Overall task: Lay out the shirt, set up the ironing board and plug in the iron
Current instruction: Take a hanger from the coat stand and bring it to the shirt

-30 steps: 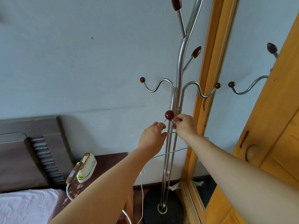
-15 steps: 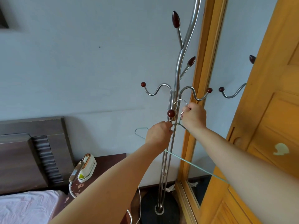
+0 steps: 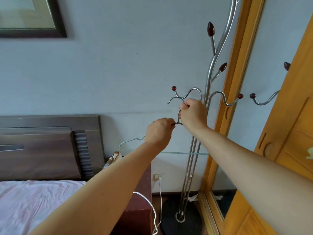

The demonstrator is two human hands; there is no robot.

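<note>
A thin wire clothes hanger (image 3: 130, 141) with no shirt on it is held up in front of the metal coat stand (image 3: 208, 85). My right hand (image 3: 194, 114) grips its hook just below the stand's left arm. My left hand (image 3: 159, 131) pinches the hanger's neck and left shoulder. The iron (image 3: 113, 159) stands on the dark bedside cabinet (image 3: 140, 212), mostly hidden behind my left forearm. Its white cord (image 3: 153, 211) loops down to a plug in the wall socket (image 3: 158, 176).
A bed with a pale pink sheet (image 3: 33, 204) and a dark wooden headboard (image 3: 42, 146) lies at left. A mirrored wardrobe door with an orange wooden frame (image 3: 237, 82) stands at right. The stand's black round base (image 3: 181, 217) rests on the floor. A framed picture (image 3: 32, 16) hangs top left.
Both hands have lifted the hanger off the stand's front knob and carried it left, toward the stand's left arm. The view has shifted down and left, showing the wall socket.
</note>
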